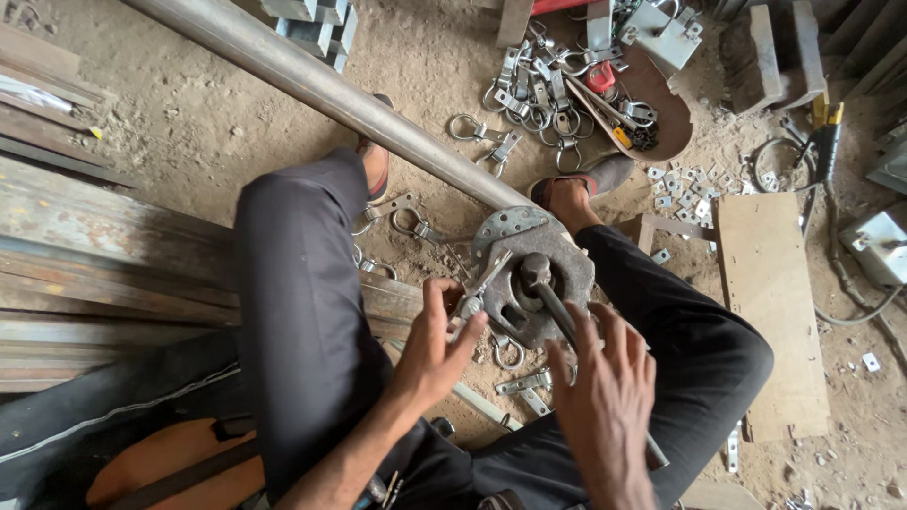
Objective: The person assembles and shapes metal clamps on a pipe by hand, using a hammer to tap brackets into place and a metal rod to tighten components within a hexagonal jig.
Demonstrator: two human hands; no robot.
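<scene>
A round metal tool [534, 274] sits on the dirt floor [208, 113] between the person's knees. A small metal strip [482, 281] lies on its left edge, and the left hand [436, 345] pinches that strip with thumb and fingers. A handle [557, 307] sticks out from the tool's middle. The right hand [605, 401] is just over the handle with fingers spread wide, hiding its lower end. A long pipe [331, 90] runs behind the tool. A pile of metal rings [539, 94] lies farther off.

Bare forearms, no sleeves; dark grey cloth trousers [302, 312] cover both legs, and worn open sandals with reddish straps [378, 165] on both feet
</scene>
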